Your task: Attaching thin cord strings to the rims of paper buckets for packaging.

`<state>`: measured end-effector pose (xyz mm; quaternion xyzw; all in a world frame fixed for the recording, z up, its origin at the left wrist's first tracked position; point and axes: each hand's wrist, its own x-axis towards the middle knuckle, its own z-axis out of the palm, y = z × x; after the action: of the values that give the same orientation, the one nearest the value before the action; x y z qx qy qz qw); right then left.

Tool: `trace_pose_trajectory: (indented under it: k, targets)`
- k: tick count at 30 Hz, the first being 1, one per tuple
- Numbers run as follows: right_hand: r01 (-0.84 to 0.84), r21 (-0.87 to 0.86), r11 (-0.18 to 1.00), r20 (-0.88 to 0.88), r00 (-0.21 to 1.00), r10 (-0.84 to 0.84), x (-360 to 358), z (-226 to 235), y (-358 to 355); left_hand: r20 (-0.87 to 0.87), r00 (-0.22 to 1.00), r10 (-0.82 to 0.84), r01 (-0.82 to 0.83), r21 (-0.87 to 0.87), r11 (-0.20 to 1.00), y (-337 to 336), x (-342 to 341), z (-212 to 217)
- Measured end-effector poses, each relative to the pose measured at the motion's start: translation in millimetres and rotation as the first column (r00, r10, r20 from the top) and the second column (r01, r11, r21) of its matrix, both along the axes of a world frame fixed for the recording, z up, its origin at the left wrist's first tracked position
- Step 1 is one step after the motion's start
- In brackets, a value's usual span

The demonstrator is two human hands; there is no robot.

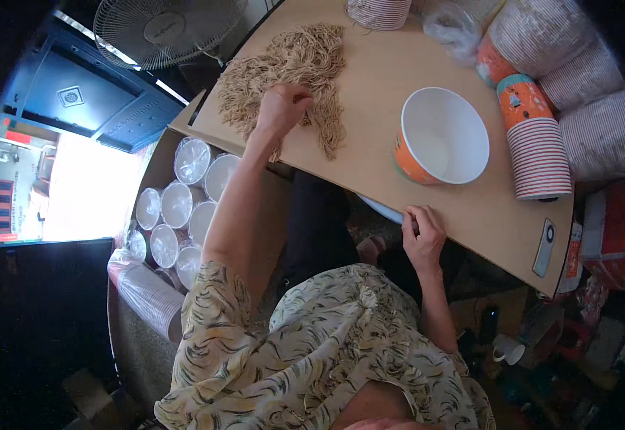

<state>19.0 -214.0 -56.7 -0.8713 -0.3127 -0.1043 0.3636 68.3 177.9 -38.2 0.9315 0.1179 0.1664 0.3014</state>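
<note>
A loose heap of tan twisted cords lies on the far left of the brown tabletop. My left hand is over the near part of this heap, its fingers bent together; whether a cord is between them is hidden. Right of the heap stands a large orange paper bucket, open at the top, with a white inside and nothing visible in it. My right hand rests at the table's near edge below the bucket, fingers curled and thumb against them. What it may hold cannot be made out.
Nested paper buckets lie along the table's right side, beside wrapped stacks. Another stack and a clear plastic bag are at the back. Wrapped cups fill a box at left, below a fan.
</note>
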Motion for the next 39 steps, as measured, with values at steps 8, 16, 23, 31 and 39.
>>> trace_pose_trajectory:
  k: [8,16,23,31,39]
  targets:
    - [-0.008,0.033,0.999,0.053,0.999,0.006,0.4,-6.1,-2.7,-0.159,0.984,0.082,-0.079,0.027,0.997,-8.9,16.2,-12.2]
    - [0.018,0.065,0.998,0.093,0.995,-0.024,-0.6,-9.3,-3.0,-0.118,0.992,0.039,-0.096,-0.535,0.839,1.2,-2.2,2.5]
    - [0.013,0.054,0.998,0.095,0.995,-0.018,-2.7,-10.7,-3.6,-0.022,0.988,0.15,-0.129,-0.645,0.753,-9.2,-9.8,-7.1]
    - [0.029,0.051,0.998,0.091,0.995,-0.033,-1.2,-19.1,-9.8,-0.126,0.988,0.088,-0.079,0.069,0.994,-36.6,8.3,5.2]
    - [0.021,0.074,0.997,0.121,0.992,-0.029,-2.0,-19.1,-5.5,-0.129,0.988,0.083,-0.121,-0.322,0.939,-15.5,4.2,-15.4]
